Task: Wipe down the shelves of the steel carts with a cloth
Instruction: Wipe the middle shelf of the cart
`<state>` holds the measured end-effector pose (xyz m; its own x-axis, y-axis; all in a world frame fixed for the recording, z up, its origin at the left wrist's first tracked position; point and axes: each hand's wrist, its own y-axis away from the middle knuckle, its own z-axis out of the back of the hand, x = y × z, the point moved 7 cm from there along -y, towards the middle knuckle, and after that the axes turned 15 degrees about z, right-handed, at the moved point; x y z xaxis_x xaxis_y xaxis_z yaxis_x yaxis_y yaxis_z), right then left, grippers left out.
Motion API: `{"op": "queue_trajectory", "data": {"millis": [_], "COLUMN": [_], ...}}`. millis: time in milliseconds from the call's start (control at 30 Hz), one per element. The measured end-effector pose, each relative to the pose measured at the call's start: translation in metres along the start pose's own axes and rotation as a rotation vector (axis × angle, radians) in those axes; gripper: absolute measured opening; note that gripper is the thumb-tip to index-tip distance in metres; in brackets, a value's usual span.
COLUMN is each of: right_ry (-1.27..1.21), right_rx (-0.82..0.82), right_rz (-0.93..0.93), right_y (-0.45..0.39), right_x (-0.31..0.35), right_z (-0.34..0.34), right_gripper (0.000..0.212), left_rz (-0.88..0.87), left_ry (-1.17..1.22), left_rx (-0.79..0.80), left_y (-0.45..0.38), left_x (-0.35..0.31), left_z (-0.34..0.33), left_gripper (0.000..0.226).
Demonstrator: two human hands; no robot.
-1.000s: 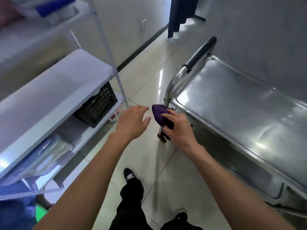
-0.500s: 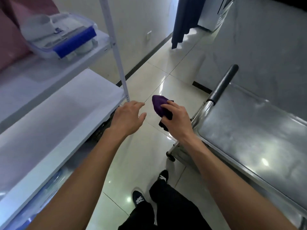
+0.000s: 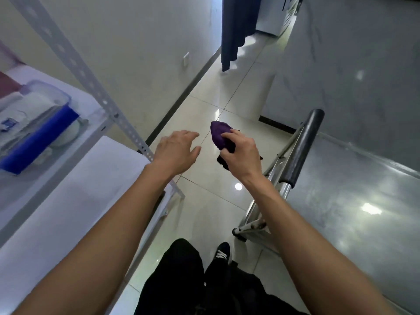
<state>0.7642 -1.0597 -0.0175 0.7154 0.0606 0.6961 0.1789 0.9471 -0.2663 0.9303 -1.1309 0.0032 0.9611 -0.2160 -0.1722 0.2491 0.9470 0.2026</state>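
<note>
Open strip of glossy tiled floor (image 3: pixel 211 185) straight ahead, running between white shelving unit (image 3: pixel 75 192) on the left and steel cart (image 3: pixel 354 201) on the right; dark baseboard along the left wall; dark curtain (image 3: pixel 236 23) hanging at the far end of the passage.

Cart's top shelf bare and shiny, light glare on it; black-padded push handle (image 3: pixel 302 146) at its near-left end, tilted, with steel legs and a small caster below; grey wall close behind the cart.

Right hand (image 3: pixel 242 153) raised over the floor just left of the handle, fingers curled round a bunched purple cloth (image 3: pixel 219 133), a darker fold hanging beneath the palm; cloth apart from the cart's shelf.

Left hand (image 3: pixel 177 151) beside it, empty, fingers loosely spread, hovering just past the shelving's perforated corner post (image 3: pixel 91 78).

Clear lidded box (image 3: pixel 34 123) with blue clips on the upper white shelf, pale items inside, too blurred to identify.

Dark trousers and one black shoe (image 3: pixel 221 252) below.
</note>
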Motion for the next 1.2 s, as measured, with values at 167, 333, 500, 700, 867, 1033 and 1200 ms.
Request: {"op": "queue_trajectory", "data": {"millis": [167, 333, 500, 700, 867, 1033, 1200], "right_ry": [0.072, 0.114, 0.172, 0.170, 0.167, 0.189, 0.276], "right_rx": [-0.067, -0.091, -0.170, -0.277, -0.351, -0.421, -0.429], "right_rz": [-0.147, -0.290, -0.423, -0.547, -0.627, -0.635, -0.658], "right_y": [-0.043, -0.088, -0.123, -0.150, -0.183, -0.227, -0.263], "right_x": [-0.047, -0.088, -0.122, -0.172, -0.233, -0.286, -0.326], "right_z": [0.002, 0.010, 0.037, 0.067, 0.094, 0.138, 0.182], "right_gripper": [0.041, 0.042, 0.043, 0.046, 0.046, 0.045, 0.045], "left_rz": [-0.112, -0.229, -0.345, -0.493, -0.616, -0.720, -0.795], "left_ry": [-0.064, -0.054, -0.036, -0.037, -0.128, -0.184, -0.209], "left_rx": [0.067, 0.098, 0.121, 0.149, 0.147, 0.127, 0.116], "left_y": [-0.075, -0.163, -0.230, -0.286, -0.333, -0.378, -0.426], "left_x": [-0.041, -0.089, -0.140, -0.220, -0.295, -0.363, -0.425], "left_z": [-0.017, -0.022, -0.021, -0.024, -0.028, -0.020, -0.012], "left_gripper": [0.049, 0.048, 0.047, 0.045, 0.037, 0.044, 0.050]}}
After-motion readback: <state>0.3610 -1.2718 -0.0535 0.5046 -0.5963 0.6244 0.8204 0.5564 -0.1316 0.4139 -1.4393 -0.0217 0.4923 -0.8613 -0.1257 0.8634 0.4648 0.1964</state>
